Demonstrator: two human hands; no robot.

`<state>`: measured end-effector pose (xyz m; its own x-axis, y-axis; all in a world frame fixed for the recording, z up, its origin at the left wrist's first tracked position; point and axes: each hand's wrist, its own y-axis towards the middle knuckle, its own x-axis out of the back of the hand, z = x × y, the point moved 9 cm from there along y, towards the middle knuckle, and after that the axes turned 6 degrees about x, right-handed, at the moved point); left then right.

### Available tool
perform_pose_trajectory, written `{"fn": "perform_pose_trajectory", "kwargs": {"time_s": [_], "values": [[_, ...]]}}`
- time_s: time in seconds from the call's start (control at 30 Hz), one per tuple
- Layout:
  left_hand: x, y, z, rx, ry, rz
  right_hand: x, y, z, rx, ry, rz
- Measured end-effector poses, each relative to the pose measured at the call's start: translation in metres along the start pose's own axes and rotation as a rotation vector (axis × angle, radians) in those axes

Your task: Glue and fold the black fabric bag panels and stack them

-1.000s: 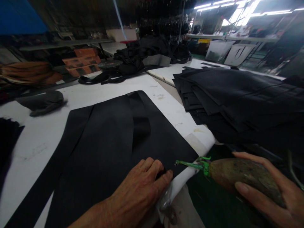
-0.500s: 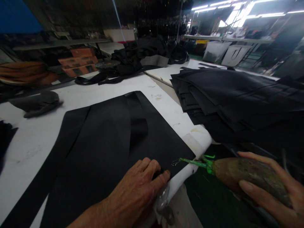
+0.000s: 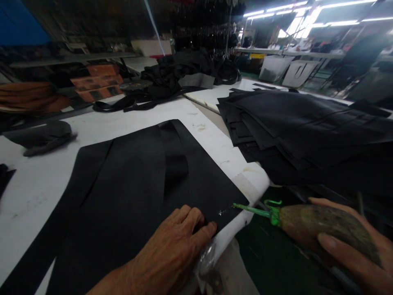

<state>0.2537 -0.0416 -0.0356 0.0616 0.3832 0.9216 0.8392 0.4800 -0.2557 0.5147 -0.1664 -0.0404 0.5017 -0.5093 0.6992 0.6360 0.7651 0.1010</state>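
Note:
My left hand (image 3: pixel 175 241) is closed, its fingers bent and pressed down on the black sheet (image 3: pixel 132 184) by the table's near edge, the thumb beside the index finger. The sheet looks like leather or a similar material, and a curled strip (image 3: pixel 176 170) stands up from it. In my right hand (image 3: pixel 346 246) is a brown, stained glue bottle (image 3: pixel 322 225), held tilted with its green nozzle (image 3: pixel 254 210) pointing left over the sheet's right corner. A small shiny bit of glue (image 3: pixel 221 212) shows just beyond the nozzle tip.
A stack of black sheets (image 3: pixel 301 123) lies to the right. Black straps and scraps (image 3: pixel 190 67) are heaped at the back, near orange boxes (image 3: pixel 98 82). A dark grey cloth piece (image 3: pixel 43 137) rests on the white table (image 3: pixel 33 184). Clear plastic (image 3: pixel 208 258) hangs at the near edge.
The glue bottle has moved slightly right relative to the sheet, and its nozzle tip stands farther from the shiny glue. The left hand stays in place; the whole view has shifted a little.

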Motion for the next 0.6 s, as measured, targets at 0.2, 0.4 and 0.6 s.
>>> {"fn": "perform_pose_trajectory", "kwargs": {"time_s": [0.2, 0.4, 0.6], "values": [[0.000, 0.001, -0.001, 0.000, -0.006, 0.009, -0.012, -0.002, -0.001, -0.104, 0.023, 0.098], [0.000, 0.000, -0.001, -0.007, -0.001, 0.005, -0.013, -0.006, 0.004, -0.093, -0.019, 0.061], [0.000, 0.001, -0.002, -0.020, 0.015, -0.012, -0.036, -0.020, 0.001, -0.127, 0.160, 0.189]]}}
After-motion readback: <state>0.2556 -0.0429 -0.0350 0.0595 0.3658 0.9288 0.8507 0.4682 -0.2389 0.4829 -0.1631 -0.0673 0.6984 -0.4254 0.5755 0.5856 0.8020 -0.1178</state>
